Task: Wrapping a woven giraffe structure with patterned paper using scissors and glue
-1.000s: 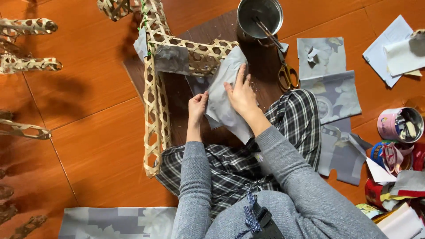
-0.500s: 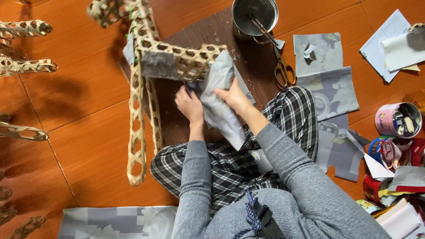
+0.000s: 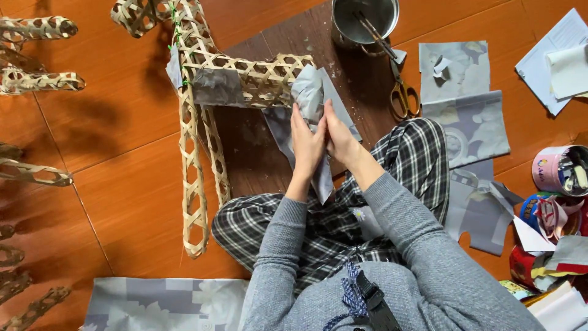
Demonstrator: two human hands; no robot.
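A person in a grey top and checked trousers sits on the floor (image 3: 122, 202). Close by the knees lies a sheet (image 3: 165, 303) of grey patterned paper.

The left hand (image 3: 306, 144) and the right hand (image 3: 338, 135) are pressed side by side. Both are curled shut around a strip of grey paper (image 3: 309, 95). The paper sticks up above the fingers and hangs down below the wrists. It touches the end of a woven bamboo frame (image 3: 196, 122).

The frame lies just in front of the hands, partly on a dark board (image 3: 355, 79). One long leg of it runs back toward the person's left knee. A grey patch (image 3: 217, 86) is stuck on the frame near its corner.

To the right, more grey paper pieces (image 3: 468, 122) lie on the floor. A pink tin (image 3: 560, 168) stands at the right edge. Yellow scissors (image 3: 403, 95) lie beyond the hands. Farthest off, a metal pot (image 3: 364, 18) holds a brush. More woven pieces (image 3: 37, 55) lie at the left.
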